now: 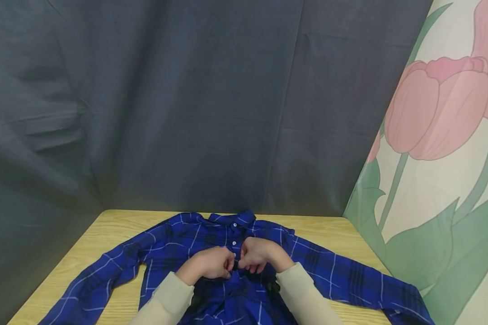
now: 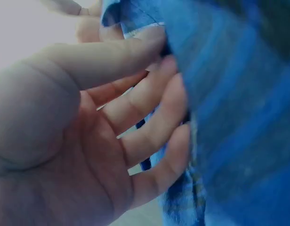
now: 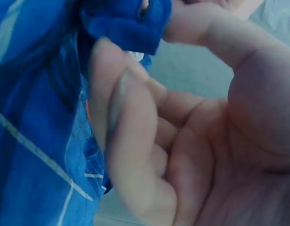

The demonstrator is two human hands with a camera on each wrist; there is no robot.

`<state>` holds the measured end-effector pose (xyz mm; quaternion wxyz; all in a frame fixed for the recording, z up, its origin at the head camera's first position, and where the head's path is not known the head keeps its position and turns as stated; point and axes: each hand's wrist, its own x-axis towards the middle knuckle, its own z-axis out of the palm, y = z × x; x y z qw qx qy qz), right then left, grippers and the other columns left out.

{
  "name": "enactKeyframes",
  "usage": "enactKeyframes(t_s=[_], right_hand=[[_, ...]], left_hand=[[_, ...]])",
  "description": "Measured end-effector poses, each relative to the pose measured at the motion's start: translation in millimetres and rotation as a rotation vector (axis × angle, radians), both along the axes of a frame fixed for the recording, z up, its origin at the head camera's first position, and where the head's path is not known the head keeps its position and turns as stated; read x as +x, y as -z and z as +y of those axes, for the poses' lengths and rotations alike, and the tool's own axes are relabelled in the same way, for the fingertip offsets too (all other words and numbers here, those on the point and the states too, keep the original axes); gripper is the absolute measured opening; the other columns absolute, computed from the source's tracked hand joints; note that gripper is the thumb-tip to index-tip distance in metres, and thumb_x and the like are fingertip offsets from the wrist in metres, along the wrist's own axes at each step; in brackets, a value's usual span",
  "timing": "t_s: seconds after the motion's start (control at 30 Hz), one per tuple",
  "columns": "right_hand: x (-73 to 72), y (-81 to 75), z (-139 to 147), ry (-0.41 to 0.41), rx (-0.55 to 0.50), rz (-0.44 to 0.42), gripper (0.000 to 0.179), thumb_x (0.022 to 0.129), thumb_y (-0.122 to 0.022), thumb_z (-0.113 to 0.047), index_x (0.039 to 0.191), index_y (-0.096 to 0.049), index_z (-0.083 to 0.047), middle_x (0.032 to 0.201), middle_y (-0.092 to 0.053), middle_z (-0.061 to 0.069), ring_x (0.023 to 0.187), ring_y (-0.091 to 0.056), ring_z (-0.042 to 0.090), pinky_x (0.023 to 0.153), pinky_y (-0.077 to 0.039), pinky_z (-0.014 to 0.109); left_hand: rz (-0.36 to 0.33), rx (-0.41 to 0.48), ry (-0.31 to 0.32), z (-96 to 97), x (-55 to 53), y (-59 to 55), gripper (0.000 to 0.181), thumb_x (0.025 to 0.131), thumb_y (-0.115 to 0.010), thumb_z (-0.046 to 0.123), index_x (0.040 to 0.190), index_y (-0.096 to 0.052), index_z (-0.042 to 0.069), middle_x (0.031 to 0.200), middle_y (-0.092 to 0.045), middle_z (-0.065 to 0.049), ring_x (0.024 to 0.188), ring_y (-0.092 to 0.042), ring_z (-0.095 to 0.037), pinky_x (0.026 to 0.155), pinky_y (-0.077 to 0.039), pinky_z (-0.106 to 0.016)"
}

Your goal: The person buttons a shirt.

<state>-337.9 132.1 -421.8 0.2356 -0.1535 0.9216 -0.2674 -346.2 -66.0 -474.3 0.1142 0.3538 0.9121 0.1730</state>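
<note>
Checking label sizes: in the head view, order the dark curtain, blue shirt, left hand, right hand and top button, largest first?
1. Dark curtain
2. Blue shirt
3. Left hand and right hand: look about alike, so not ranked against each other
4. Top button

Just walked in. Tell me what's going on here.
A person has a blue plaid button-up shirt spread on a wooden table, both hands working at its front. The left hand pinches the shirt; the right hand holds it by a buttonhole. White buttons show between the hands and the collar. Whether one is fastened between the hands can't be seen.
</note>
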Motion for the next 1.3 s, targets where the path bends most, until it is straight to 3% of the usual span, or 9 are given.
enactKeyframes(t_s=[0.03,0.17,0.37,0.53,0.73,0.9,1.17,1.3], right_hand=[[0.4,0.2,0.1,-0.002,0.011,-0.009,0.019,0.09,-0.08,-0.018,0.075,-0.071,-0.009,0.07,-0.074,0.005,0.059,-0.069,0.015,0.055,-0.062,0.032],[2.1,0.1,0.5,-0.021,0.049,-0.042,0.021,0.089,-0.08,-0.02,0.073,-0.073,-0.009,0.07,-0.078,0.006,0.058,-0.072,0.015,0.054,-0.061,0.031],[-1.1,0.1,2.0,0.032,-0.066,0.01,0.014,0.088,-0.076,0.001,0.078,-0.071,-0.007,0.07,-0.078,0.01,0.061,-0.075,0.019,0.057,-0.064,0.033],[-3.9,-2.7,2.4,0.082,-0.271,0.016,0.007,0.096,-0.076,-0.003,0.089,-0.078,0.001,0.074,-0.078,0.013,0.063,-0.076,0.017,0.064,-0.067,0.036],[-8.2,-5.9,3.3,0.144,-0.434,-0.014,0.014,0.101,-0.075,-0.009,0.097,-0.078,0.004,0.074,-0.069,0.005,0.062,-0.07,0.013,0.067,-0.068,0.034],[-12.6,-4.5,5.7,0.111,-0.512,-0.071,0.02,0.1,-0.073,-0.004,0.115,-0.074,0.009,0.088,-0.071,0.005,0.073,-0.07,0.012,0.075,-0.069,0.037],[-15.2,-8.5,10.2,0.062,-0.514,-0.102,0.031,0.096,-0.074,0.0,0.126,-0.073,0.007,0.112,-0.081,0.015,0.089,-0.076,0.013,0.093,-0.067,0.042],[-11.4,-8.9,10.7,0.047,-0.444,-0.083,0.021,0.096,-0.078,-0.001,0.117,-0.077,0.004,0.102,-0.08,0.011,0.087,-0.076,0.015,0.091,-0.068,0.042]], left_hand=[[-0.023,0.049,-0.021,-0.8,5.9,-10.1,0.02,0.089,-0.086,0.012,0.08,-0.07,0.018,0.07,-0.065,0.008,0.063,-0.055,-0.008,0.063,-0.047,-0.027],[-0.079,0.216,-0.091,-4.9,18.5,-32.1,0.01,0.092,-0.083,0.01,0.083,-0.078,0.012,0.076,-0.074,0.003,0.067,-0.058,-0.008,0.065,-0.049,-0.026],[-0.103,0.382,-0.238,-7.6,20.3,-37.9,0.007,0.094,-0.079,0.007,0.095,-0.086,0.007,0.094,-0.082,-0.005,0.079,-0.061,-0.012,0.072,-0.053,-0.028],[-0.133,0.467,-0.37,-9.5,19.3,-39.2,0.012,0.092,-0.078,0.005,0.099,-0.087,0.006,0.094,-0.082,-0.005,0.079,-0.061,-0.012,0.07,-0.051,-0.026],[-0.164,0.56,-0.391,-14.2,15.4,-42.0,0.008,0.09,-0.079,0.004,0.097,-0.082,0.002,0.083,-0.077,-0.005,0.073,-0.063,-0.011,0.068,-0.053,-0.025],[-0.214,0.591,-0.377,-17.6,12.7,-41.3,0.009,0.092,-0.078,0.003,0.099,-0.08,-0.002,0.085,-0.077,-0.006,0.073,-0.065,-0.011,0.07,-0.058,-0.027],[-0.286,0.647,-0.426,-20.3,13.6,-47.7,0.013,0.094,-0.077,0.004,0.105,-0.08,-0.003,0.089,-0.077,-0.007,0.079,-0.068,-0.012,0.083,-0.066,-0.035],[-0.311,0.667,-0.43,-21.7,15.2,-52.1,0.015,0.095,-0.076,0.004,0.106,-0.079,-0.005,0.092,-0.077,-0.01,0.082,-0.07,-0.013,0.088,-0.067,-0.039]])
